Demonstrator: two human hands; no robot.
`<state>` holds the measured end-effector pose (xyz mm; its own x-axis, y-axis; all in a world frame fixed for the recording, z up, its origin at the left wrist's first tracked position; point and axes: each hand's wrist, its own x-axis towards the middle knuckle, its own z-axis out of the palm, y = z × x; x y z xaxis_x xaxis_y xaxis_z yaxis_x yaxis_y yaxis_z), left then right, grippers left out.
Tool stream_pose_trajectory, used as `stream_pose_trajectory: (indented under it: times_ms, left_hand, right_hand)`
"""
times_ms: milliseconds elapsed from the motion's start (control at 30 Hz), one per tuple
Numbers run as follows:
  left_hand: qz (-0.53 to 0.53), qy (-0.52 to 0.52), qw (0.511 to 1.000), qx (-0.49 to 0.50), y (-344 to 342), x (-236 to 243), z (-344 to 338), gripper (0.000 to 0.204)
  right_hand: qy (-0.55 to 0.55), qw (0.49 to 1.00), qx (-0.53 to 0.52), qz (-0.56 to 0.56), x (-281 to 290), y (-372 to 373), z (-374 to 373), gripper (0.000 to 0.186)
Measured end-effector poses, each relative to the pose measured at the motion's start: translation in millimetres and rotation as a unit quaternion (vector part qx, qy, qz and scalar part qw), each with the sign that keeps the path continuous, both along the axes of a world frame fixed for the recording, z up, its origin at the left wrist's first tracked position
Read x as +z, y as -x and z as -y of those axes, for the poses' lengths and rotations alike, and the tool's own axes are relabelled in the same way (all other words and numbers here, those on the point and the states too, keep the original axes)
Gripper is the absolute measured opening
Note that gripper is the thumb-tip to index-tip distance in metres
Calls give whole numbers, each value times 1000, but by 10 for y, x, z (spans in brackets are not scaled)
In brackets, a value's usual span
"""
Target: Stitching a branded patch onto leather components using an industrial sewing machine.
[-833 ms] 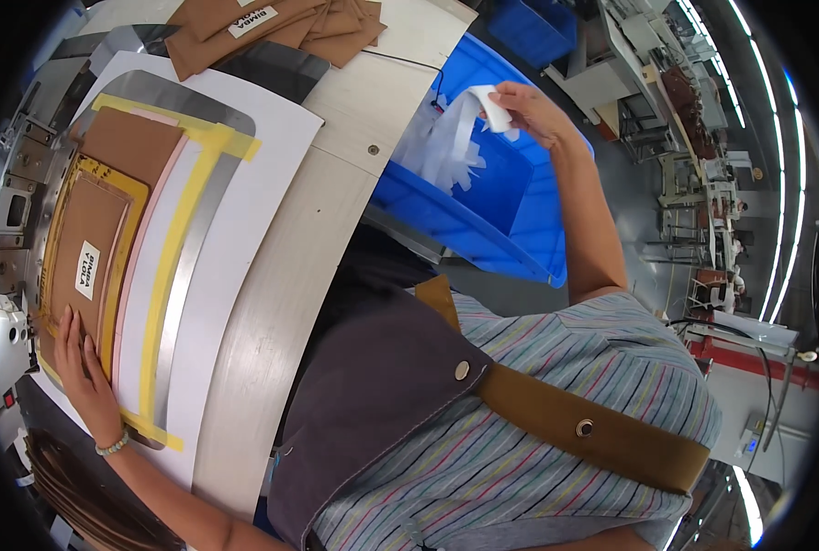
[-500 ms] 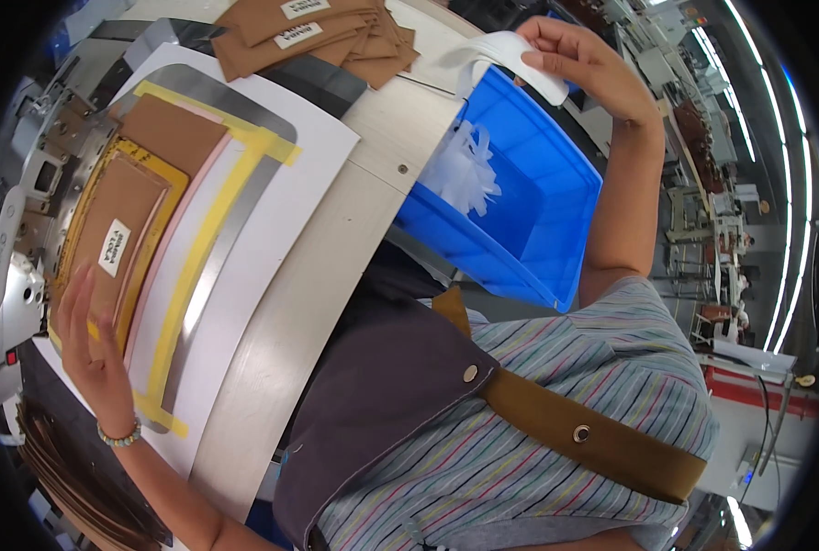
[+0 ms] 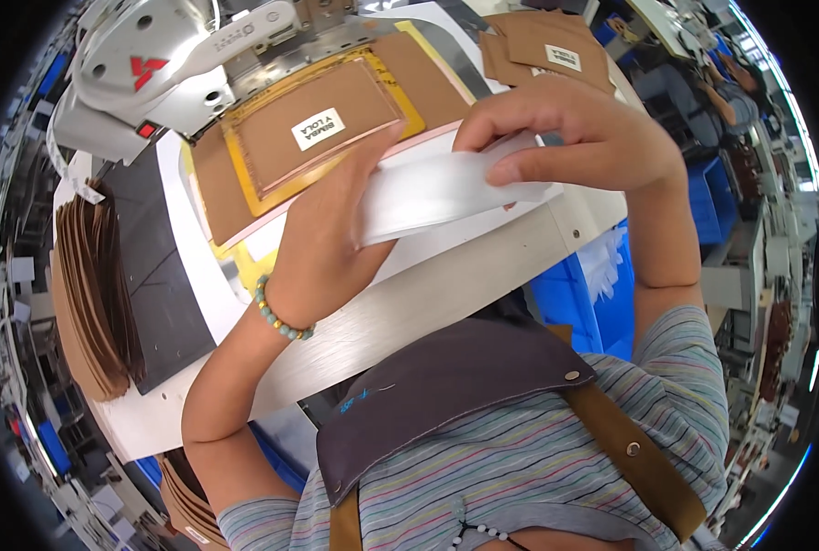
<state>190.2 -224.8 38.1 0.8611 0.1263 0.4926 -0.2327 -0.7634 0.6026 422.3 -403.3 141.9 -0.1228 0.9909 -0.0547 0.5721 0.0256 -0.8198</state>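
Note:
My left hand (image 3: 331, 239) grips one end of a white, thin, translucent strip or stack of strips (image 3: 428, 193), and my right hand (image 3: 575, 147) pinches the other end between thumb and fingers. Both are over the near edge of a taped plate, where a brown panel (image 3: 428, 78) lies under a yellow frame (image 3: 249, 179) holding a smaller brown piece with a white label (image 3: 318, 129). Pink and white edging shows along the near side, partly hidden by my hands and the strip. A white machine head (image 3: 125, 73) stands just behind the frame.
Brown piece stacks lie at left (image 3: 93, 294) and back right (image 3: 543, 41). A dark mat (image 3: 162, 266) is on the pale table (image 3: 428, 285). A blue bin (image 3: 566, 308) with white scraps sits beside the table at right. A co-worker (image 3: 731, 96) is beyond, among benches.
The view has turned toward the machine. My right hand has brought the white strip from above the bin over the table; my left hand has left the brown piece and now grips the strip too.

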Motion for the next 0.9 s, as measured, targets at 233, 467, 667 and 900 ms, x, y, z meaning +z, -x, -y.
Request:
stream_pose_trajectory:
  times_ms: [233,467,667,900]
  left_hand:
    - [-171,-64,979,94,475,-269,-381,87]
    - [-172,-76,973,132,525,-407,-620,66]
    - [-161,-128,967,149,607,-375,-645,63]
    - [-136,-108,966,189,718,-542,-664,55]
  right_hand:
    - [67,996,3,59,-837,32,-440,32]
    - [-34,987,-59,146,-1456,-88,-711,38]
    - [-134,955,-75,254,-1337,10,-582,49]
    - [-194,941,-45,272,-1568,150,-422,53]
